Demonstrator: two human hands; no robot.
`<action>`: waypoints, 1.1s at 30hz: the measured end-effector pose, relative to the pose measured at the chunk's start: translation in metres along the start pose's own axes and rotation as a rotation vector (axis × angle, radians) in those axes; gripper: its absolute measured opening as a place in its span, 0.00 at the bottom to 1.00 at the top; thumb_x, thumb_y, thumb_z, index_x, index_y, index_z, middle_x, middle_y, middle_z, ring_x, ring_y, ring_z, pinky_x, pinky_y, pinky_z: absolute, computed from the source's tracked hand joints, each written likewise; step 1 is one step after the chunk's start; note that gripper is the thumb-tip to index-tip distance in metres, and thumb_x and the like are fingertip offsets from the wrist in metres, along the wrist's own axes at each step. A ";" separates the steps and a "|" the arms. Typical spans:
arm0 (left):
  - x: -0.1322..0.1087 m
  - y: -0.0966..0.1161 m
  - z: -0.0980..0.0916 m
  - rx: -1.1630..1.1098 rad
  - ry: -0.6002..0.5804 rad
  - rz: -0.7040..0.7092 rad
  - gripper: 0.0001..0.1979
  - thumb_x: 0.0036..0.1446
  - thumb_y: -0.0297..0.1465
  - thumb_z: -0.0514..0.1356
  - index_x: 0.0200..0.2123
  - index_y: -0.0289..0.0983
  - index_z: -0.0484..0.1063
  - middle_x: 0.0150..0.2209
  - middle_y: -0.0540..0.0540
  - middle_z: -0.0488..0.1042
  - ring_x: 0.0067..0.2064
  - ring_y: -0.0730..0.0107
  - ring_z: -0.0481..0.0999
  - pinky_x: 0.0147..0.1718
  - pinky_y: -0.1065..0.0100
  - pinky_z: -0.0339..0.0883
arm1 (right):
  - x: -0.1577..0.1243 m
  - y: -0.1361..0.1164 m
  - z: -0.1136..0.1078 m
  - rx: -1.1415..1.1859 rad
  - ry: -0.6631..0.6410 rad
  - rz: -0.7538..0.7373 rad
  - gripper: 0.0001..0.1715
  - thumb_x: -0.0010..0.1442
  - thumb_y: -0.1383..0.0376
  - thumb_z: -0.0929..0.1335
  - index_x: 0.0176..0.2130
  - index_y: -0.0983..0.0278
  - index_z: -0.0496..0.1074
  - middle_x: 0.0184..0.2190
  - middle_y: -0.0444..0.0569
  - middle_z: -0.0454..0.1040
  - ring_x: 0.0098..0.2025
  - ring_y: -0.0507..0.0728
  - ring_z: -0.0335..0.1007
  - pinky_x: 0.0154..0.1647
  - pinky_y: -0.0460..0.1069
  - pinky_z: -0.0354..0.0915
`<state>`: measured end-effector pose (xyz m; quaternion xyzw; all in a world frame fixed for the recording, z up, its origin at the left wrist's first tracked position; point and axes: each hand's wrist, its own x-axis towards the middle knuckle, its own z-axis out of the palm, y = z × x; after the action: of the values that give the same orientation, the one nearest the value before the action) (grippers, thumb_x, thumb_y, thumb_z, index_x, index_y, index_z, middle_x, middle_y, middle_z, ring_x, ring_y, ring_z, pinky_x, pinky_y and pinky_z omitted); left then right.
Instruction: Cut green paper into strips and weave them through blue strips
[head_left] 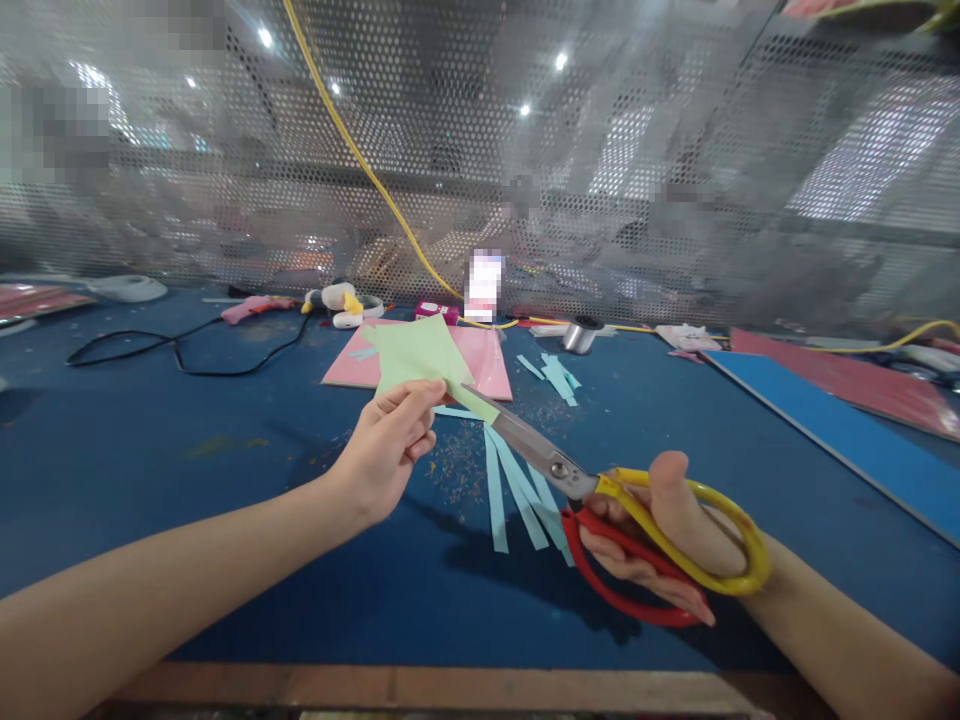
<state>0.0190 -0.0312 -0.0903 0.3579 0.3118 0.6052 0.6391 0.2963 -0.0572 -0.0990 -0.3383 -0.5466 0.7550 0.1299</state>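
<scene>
Blue bench (247, 590) runs beneath both arms. Right hand (660, 535) clenches red-and-yellow scissors (544, 450), their blades closed on a pale green paper (412, 355) that the left hand (386, 450) pinches between thumb and fingers. Pale blue strips (510, 500) lie just under the grips; a pink sheet (487, 360) sits beyond them, and a perforated metal screen (600, 200) stands farthest.

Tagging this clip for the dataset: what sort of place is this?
Probably a craft workbench in a workshop: scissors and cut paper strips on a blue mat, with a perforated metal screen behind.
</scene>
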 end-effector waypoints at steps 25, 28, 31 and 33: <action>-0.006 -0.001 0.004 0.109 -0.041 -0.012 0.13 0.49 0.37 0.72 0.25 0.33 0.76 0.16 0.59 0.52 0.19 0.84 0.46 0.16 0.78 0.45 | -0.003 0.006 0.001 0.003 -0.057 -0.080 0.60 0.38 0.20 0.48 0.28 0.69 0.70 0.17 0.45 0.65 0.07 0.48 0.55 0.05 0.42 0.51; -0.007 -0.001 0.004 0.128 -0.052 0.001 0.13 0.48 0.38 0.72 0.24 0.34 0.76 0.15 0.59 0.52 0.19 0.84 0.46 0.16 0.77 0.44 | -0.003 0.007 0.002 0.008 -0.034 -0.065 0.61 0.37 0.20 0.47 0.28 0.68 0.70 0.16 0.45 0.65 0.07 0.48 0.55 0.05 0.42 0.52; -0.008 0.000 0.005 0.136 -0.058 0.000 0.13 0.48 0.38 0.72 0.24 0.34 0.76 0.15 0.59 0.52 0.18 0.84 0.46 0.16 0.76 0.45 | -0.001 0.007 0.005 -0.017 -0.017 -0.057 0.62 0.35 0.20 0.45 0.27 0.68 0.69 0.14 0.44 0.63 0.06 0.49 0.54 0.04 0.42 0.51; -0.008 0.000 0.005 0.133 -0.054 -0.007 0.13 0.48 0.38 0.72 0.24 0.34 0.76 0.15 0.59 0.52 0.18 0.84 0.46 0.16 0.76 0.45 | 0.001 0.007 0.006 -0.031 -0.016 -0.061 0.62 0.35 0.20 0.44 0.26 0.68 0.69 0.13 0.44 0.62 0.06 0.49 0.54 0.04 0.42 0.52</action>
<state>0.0224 -0.0397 -0.0875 0.4147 0.3352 0.5709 0.6243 0.2927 -0.0632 -0.1049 -0.3173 -0.5694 0.7448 0.1430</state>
